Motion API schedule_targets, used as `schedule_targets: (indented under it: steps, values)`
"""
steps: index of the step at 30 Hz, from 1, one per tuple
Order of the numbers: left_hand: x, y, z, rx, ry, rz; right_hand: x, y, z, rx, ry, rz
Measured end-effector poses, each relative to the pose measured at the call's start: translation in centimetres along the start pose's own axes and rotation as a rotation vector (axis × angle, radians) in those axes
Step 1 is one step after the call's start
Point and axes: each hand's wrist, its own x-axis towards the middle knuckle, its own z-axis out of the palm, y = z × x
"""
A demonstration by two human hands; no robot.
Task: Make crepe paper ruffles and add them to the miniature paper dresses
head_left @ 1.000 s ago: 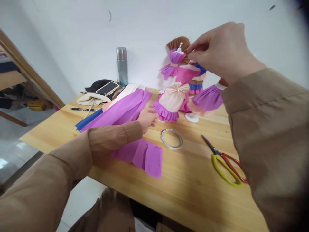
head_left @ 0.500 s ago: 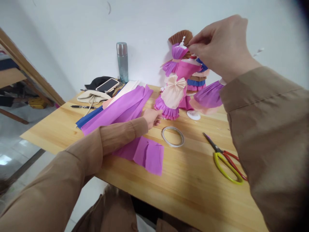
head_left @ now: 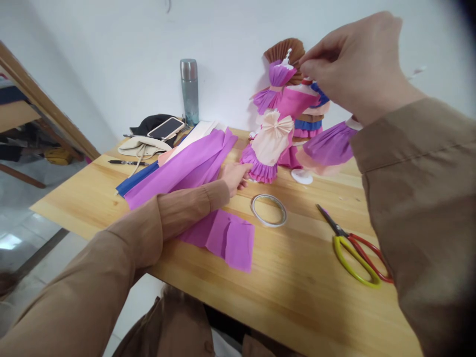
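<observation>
A paper doll dress (head_left: 266,148) stands at the table's back, with a peach apron front, a fan-shaped bow and a ruffled purple-pink hem. My left hand (head_left: 236,177) is at the left side of that hem, its fingers curled closed against it. My right hand (head_left: 349,64) is raised above the dresses, thumb and forefinger pinched beside a red-collared neck; what lies between the fingertips is too small to make out. Left of that pinch is a purple bodice (head_left: 280,74) with a white top, in front of a brown pleated paper fan (head_left: 284,48).
Purple crepe paper (head_left: 238,243) lies under and beside my left forearm. A tape roll (head_left: 268,210) and red-and-yellow-handled scissors (head_left: 353,253) lie in front of the dresses. Farther back are a purple skirt (head_left: 329,144), a white disc (head_left: 302,176), a flask (head_left: 190,91) and a phone (head_left: 166,128).
My right hand has shifted slightly up and to the right, still pinched. My left hand stays at the hem. The whole view has shifted a little.
</observation>
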Motion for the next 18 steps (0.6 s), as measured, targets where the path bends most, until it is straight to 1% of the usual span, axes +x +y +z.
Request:
schedule_targets:
  steps: [6,10,13,18]
  values:
    - [0.3,-0.3,0.0,0.021,0.002,-0.009,0.0,-0.6,-0.1,0.047,-0.016,-0.007]
    - [0.1,-0.4,-0.1,0.022,-0.011,-0.027,-0.1,-0.6,-0.2,0.044,-0.022,-0.007]
    - [-0.6,-0.4,-0.3,0.024,-0.04,-0.056,-0.1,-0.3,-0.3,0.049,-0.03,-0.016]
    - [-2.6,0.0,-0.8,0.034,-0.099,-0.125,-0.3,0.0,-0.7,0.052,-0.053,0.015]
